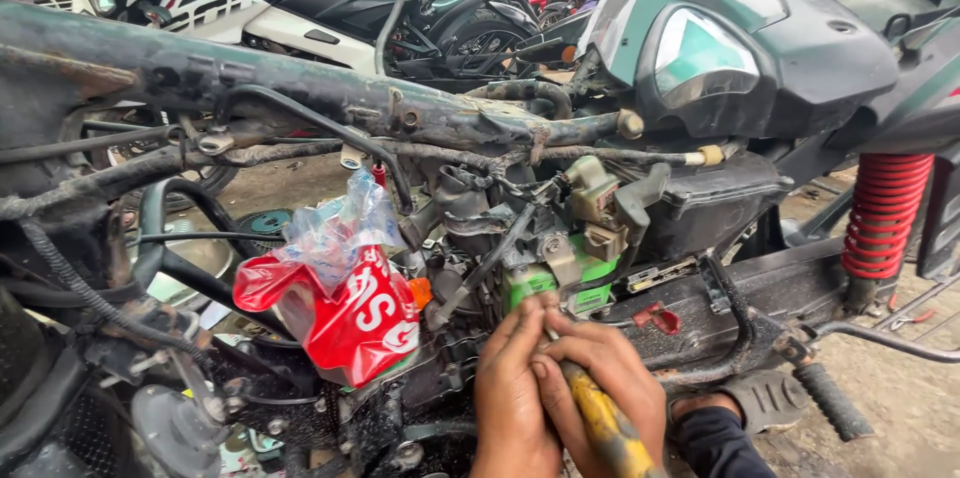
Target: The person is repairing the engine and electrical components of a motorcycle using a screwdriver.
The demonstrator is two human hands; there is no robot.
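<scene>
**Two hands working a yellow-handled tool into a stripped motorcycle engine**

Seen from above, a person's right hand was clenched around the yellow handle of a screwdriver, its tip pointing up into the engine and hidden behind the fingers. The left hand lay pressed beside the right, its fingers extended and touching the tool's shaft near a green part. The tool sat low in the centre, just below the engine's tangle of black hoses. To the left, a red and clear plastic bag was tied over an opening. A rusty frame tube ran across above, and a red coil spring stood at the right.
</scene>
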